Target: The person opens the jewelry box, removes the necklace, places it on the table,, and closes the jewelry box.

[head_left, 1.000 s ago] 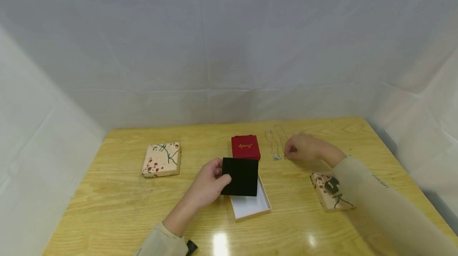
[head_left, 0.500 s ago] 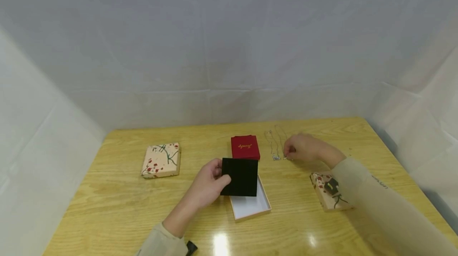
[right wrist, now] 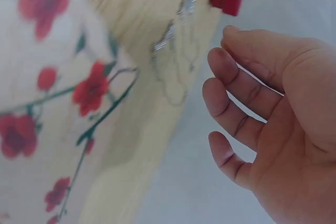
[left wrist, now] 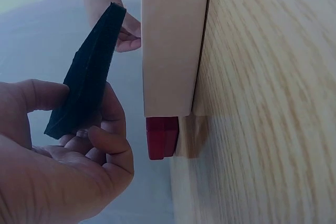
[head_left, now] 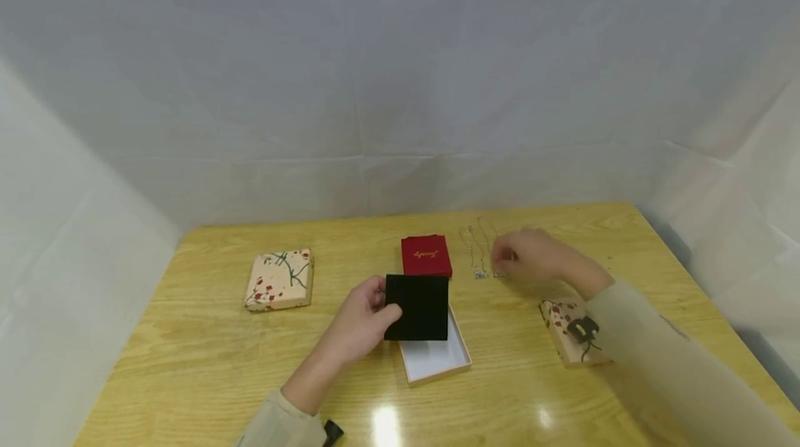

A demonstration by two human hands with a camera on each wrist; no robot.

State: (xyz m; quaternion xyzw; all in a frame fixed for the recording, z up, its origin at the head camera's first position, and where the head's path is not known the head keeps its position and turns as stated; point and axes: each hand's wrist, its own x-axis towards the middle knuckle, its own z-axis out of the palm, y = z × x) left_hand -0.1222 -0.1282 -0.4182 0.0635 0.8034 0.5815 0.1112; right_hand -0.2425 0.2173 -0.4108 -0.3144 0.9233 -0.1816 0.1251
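My left hand (head_left: 359, 322) pinches a black square jewelry-box pad (head_left: 417, 307) by its left edge, thumb on top. The left wrist view shows this pad (left wrist: 89, 72) edge-on, raised off the table. Below it lies an open box base (head_left: 440, 360) with a white inside, partly hidden by the pad. My right hand (head_left: 531, 252) hovers close to two thin silver necklaces (head_left: 480, 272) laid out lengthwise. In the right wrist view this hand (right wrist: 273, 103) has loosely bent fingers with nothing between them, and the necklaces (right wrist: 168, 40) lie on the table.
A red box (head_left: 426, 255) with gold lettering stands behind the open base. One flowered box (head_left: 280, 280) sits at the left; another flowered box piece (head_left: 565, 336), with a dark item (head_left: 582, 329) over it, is partly under the right sleeve. White cloth (head_left: 400, 86) hangs behind the table.
My right hand has lifted slightly off the right necklace, whose lower end now shows beneath the fingers. The left hand keeps the black pad in the same place.
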